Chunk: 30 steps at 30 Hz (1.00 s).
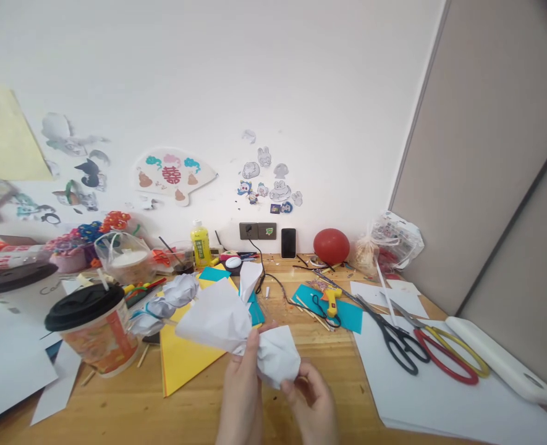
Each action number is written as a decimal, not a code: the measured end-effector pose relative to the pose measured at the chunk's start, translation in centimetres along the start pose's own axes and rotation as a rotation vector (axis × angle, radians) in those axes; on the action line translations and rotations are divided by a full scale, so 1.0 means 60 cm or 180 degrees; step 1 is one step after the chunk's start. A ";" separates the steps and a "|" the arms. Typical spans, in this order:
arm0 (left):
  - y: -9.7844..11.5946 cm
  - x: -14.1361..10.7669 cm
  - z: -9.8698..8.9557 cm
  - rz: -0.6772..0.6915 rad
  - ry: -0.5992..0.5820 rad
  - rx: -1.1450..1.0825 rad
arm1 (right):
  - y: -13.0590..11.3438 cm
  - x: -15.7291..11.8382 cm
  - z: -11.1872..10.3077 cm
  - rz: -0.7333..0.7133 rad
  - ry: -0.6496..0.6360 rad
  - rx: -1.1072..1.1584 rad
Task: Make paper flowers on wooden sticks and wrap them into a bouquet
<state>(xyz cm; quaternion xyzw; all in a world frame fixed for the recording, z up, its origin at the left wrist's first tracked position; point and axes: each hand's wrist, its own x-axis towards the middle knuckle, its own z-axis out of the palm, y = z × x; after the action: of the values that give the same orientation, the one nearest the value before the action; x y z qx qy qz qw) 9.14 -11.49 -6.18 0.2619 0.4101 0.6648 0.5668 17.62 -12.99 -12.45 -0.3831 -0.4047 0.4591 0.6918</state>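
Observation:
A white paper, pinched narrow in the middle, spreads out to the left and to the right above the wooden table. My left hand grips its pinched middle, thumb on top. My right hand has its fingers closed on the lower right edge of the crumpled right part. Beneath the left part lie yellow sheets. Crumpled white paper pieces rest just left of it.
A lidded cup and a second cup stand left. Scissors with black handles and others with red handles lie on white sheets at right. A yellow glue gun, phone and red balloon are farther back.

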 end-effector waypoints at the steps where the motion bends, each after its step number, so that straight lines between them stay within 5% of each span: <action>1: -0.002 0.003 0.001 -0.0039 0.0001 -0.0058 | 0.000 0.000 0.000 -0.0076 -0.0047 -0.0060; 11: 0.002 0.004 0.009 -0.0286 0.0085 -0.0239 | -0.014 0.021 -0.033 -0.1057 -0.0982 -0.0941; 17: -0.005 -0.002 0.015 -0.0172 0.0193 -0.0373 | 0.017 0.011 -0.032 -0.1252 -0.0389 -0.1168; 21: -0.010 -0.010 0.022 0.0001 0.0245 -0.0455 | 0.049 0.003 -0.023 -0.0991 0.0191 -0.1008; 30: -0.014 -0.015 0.019 0.0096 0.0209 -0.0603 | 0.011 0.016 -0.014 -0.0018 -0.0152 0.0062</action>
<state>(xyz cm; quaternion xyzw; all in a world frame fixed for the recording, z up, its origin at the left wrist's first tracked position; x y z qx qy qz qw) 10.74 -12.03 -6.19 0.1913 0.3598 0.7173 0.5652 18.44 -12.04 -13.15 -0.3642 -0.4177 0.4700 0.6870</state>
